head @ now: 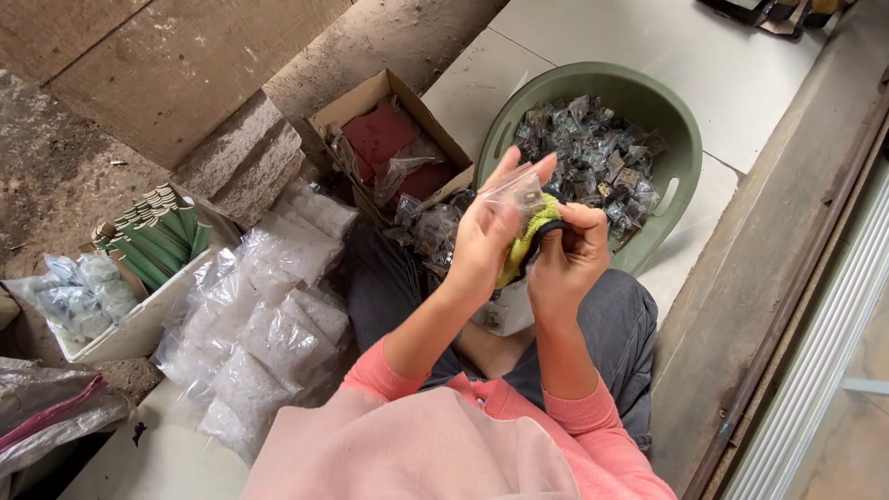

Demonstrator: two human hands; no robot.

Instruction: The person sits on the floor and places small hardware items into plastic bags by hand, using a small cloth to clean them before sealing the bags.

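Observation:
My left hand (486,231) holds a small clear plastic bag (520,192) up between its fingers, over my lap. My right hand (571,256) grips a yellow-green fuzzy item with a black band (535,232), pressed against the bag's lower edge. Both hands touch at the bag. Just behind them stands a green plastic basin (681,139) filled with several small clear packets of dark parts (593,153).
A cardboard box with red material (389,139) sits to the left of the basin. Several clear bags of white pieces (264,324) lie at my left. A white box (139,324) holds green sticks (157,231) and bluish packets. A metal door track (796,324) runs at the right.

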